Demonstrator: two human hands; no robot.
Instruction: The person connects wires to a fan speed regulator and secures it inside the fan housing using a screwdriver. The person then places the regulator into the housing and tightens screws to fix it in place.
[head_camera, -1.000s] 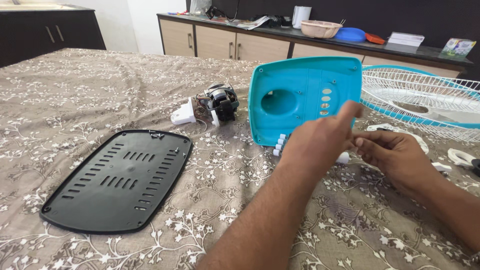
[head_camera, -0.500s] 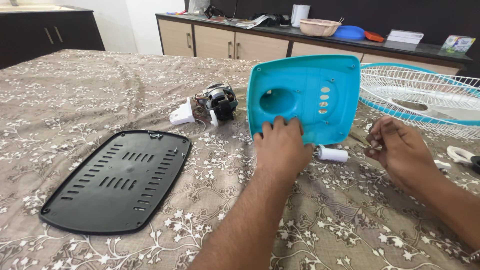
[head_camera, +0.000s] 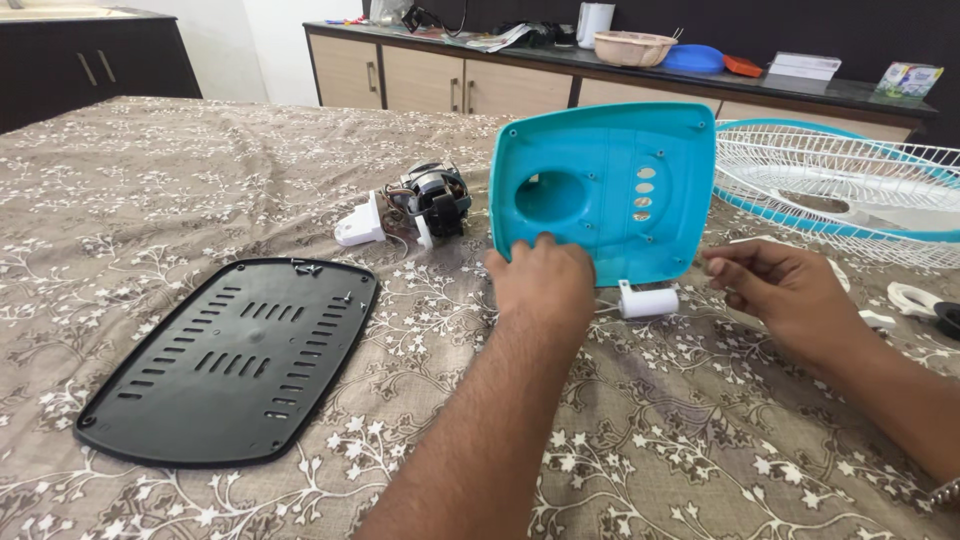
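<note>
— Any packages or labels in view?

— A small printed box (head_camera: 908, 79) stands on the dark countertop at about two o'clock, rectangular, mostly green and white with a colourful front.

— Anything else?

— Just left of it, nearer one o'clock, lies a flat white stack of boxes (head_camera: 808, 66). No screens or signs.

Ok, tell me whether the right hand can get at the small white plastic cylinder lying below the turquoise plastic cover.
Probably yes. The right hand hovers just right of the small white plastic cylinder, with only bare floral cloth between them.
</note>
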